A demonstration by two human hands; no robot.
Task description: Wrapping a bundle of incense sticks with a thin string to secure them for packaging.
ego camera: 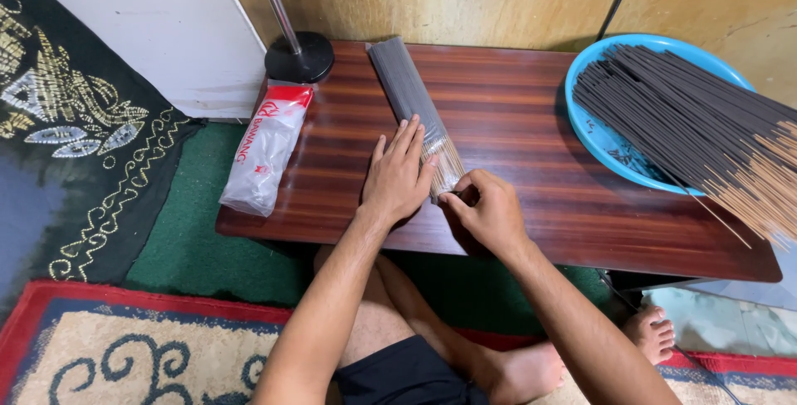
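- Near the front edge of the wooden surface, a flat bundle of dark incense sticks lies lengthwise.
- Left hand lies flat beside it, fingers released and spread.
- Right hand has fingers pinched on the bundle's bare ends.
- At the left edge lies a plastic packet; behind it, a black stand base.
- At the right edge, a blue basin holds more sticks.

Soft, even indoor light falls from above, leaving a dull sheen on the wooden table beyond the fingers. Short, faint shadows gather under both palms. Focus is sharp around the fingers; straight lines bow toward the frame's edges.
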